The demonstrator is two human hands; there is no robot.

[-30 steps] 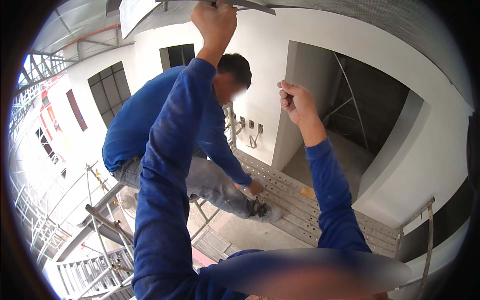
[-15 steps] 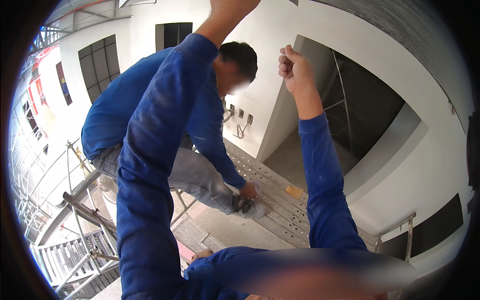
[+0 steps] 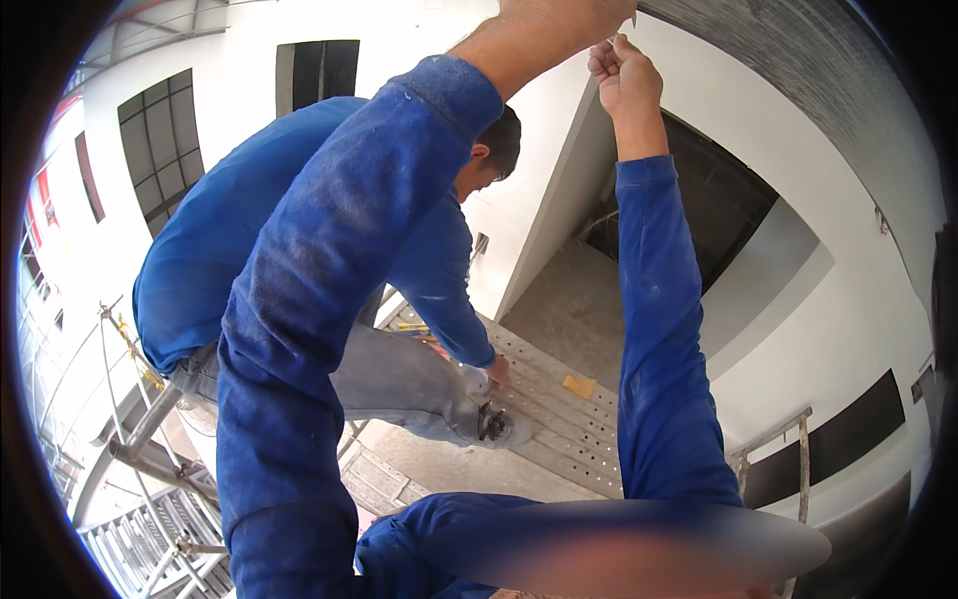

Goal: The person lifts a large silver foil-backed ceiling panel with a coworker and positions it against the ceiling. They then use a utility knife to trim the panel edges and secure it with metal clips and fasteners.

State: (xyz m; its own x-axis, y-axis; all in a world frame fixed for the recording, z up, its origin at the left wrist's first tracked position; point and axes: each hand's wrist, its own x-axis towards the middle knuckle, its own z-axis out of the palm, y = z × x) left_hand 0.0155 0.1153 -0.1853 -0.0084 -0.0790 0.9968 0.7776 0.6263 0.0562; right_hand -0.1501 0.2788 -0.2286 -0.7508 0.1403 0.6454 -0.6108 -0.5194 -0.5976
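Both my arms, in dusty blue sleeves, reach up to the top of the view. My left hand (image 3: 569,22) is partly cut off by the upper edge; its visible fingers look closed, and a small pale tip shows beside them. Just below and to the right, my right hand (image 3: 627,82) is raised with its fingers curled and thumb pressed in. Whatever either hand holds is too small or hidden to name. The two hands nearly meet, close under a grey, rough-looking overhead surface (image 3: 798,75).
A co-worker in a blue top (image 3: 249,215) crouches on a perforated metal scaffold platform (image 3: 544,414), one hand near a plastic-covered shoe. A yellowish piece (image 3: 579,386) lies there. Scaffold pipes (image 3: 150,424) stand left, a railing (image 3: 803,459) right. A wall opening (image 3: 689,230) is behind.
My left hand has come right and down into view, and my right hand has risen, so they nearly meet. The view has shifted slightly. The co-worker still bends over the platform.
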